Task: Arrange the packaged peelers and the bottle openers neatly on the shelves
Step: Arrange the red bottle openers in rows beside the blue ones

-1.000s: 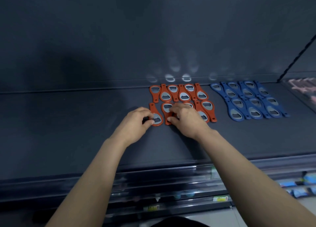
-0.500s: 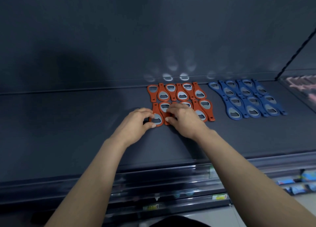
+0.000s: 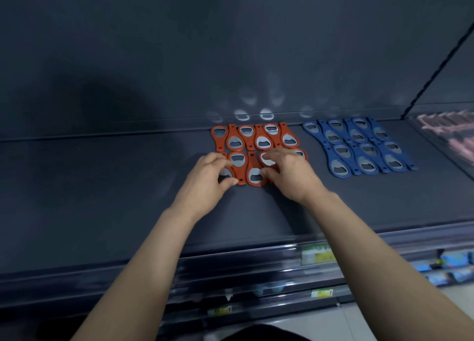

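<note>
Orange bottle openers: flat, teardrop-shaped, metal insets. Six in far row; near row partly hidden. Mid-shelf. Blue bottle openers: twelve, right. Left hand and right hand each pinch a near orange one.

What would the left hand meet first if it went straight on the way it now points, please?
The left hand points away and slightly right, its fingers on the front row of orange bottle openers; going on, it would push those first, then probably the back row close behind.
</note>
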